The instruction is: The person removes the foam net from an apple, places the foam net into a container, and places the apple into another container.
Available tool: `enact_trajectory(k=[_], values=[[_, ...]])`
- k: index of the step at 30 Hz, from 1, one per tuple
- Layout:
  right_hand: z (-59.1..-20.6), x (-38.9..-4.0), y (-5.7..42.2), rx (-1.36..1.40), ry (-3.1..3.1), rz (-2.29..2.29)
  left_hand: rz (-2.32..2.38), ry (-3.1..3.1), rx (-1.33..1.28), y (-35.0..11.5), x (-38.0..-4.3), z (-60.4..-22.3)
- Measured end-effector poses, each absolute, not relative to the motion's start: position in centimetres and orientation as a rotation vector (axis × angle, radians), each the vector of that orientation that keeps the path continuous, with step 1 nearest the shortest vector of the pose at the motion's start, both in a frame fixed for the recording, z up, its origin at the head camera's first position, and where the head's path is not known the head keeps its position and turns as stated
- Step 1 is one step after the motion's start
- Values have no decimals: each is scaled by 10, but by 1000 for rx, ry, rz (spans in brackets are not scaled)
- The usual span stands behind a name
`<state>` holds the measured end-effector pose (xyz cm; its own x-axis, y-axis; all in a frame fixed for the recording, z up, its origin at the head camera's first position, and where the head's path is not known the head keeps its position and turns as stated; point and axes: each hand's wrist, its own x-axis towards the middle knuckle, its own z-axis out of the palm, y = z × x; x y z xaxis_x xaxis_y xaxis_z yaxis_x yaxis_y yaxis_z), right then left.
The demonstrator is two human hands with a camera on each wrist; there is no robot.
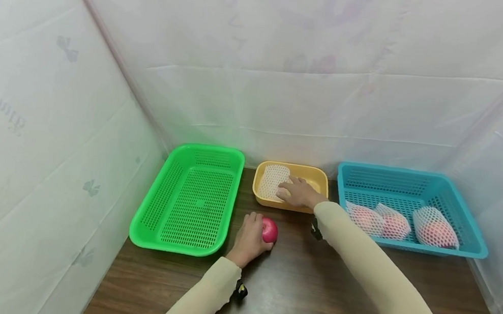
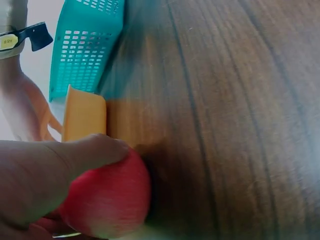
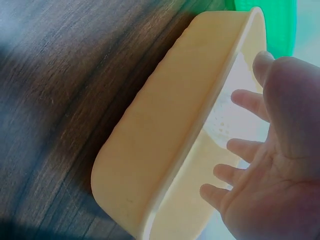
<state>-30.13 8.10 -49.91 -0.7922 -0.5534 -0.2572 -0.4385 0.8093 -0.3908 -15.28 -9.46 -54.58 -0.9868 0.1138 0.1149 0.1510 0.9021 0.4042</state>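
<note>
A red apple (image 1: 270,230) sits on the dark wooden table, held at its left side by my left hand (image 1: 249,239). In the left wrist view the thumb lies along the top of the apple (image 2: 112,197), while most of the other fingers are hidden. My right hand (image 1: 299,192) is over the small yellow basket (image 1: 318,180), its fingers spread and bent slightly. Inside that basket, at its left end, lies a white foam net sleeve (image 1: 272,180), close to the right fingertips. The right wrist view shows nothing gripped between the fingers.
To the left stands a green basket (image 1: 200,203) with no contents visible. On the right, a blue basket (image 1: 384,180) holds three net-wrapped fruits (image 1: 434,228) along its near side. White sheeting (image 1: 284,104) hangs behind and on both sides.
</note>
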Motion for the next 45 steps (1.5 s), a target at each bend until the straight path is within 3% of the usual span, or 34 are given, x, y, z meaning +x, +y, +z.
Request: enact_trajectory(k=[20, 35, 45], values=[[-493, -287, 93, -958, 2602, -483, -439, -3183, -216, -88, -164, -530], [-500, -257, 96, -1213, 2661, -496, -674, -3089, -318, -93, -166, -514], [-501, -249, 94, -1213, 2651, -585, -732, -3037, -343, -103, -169, -501]])
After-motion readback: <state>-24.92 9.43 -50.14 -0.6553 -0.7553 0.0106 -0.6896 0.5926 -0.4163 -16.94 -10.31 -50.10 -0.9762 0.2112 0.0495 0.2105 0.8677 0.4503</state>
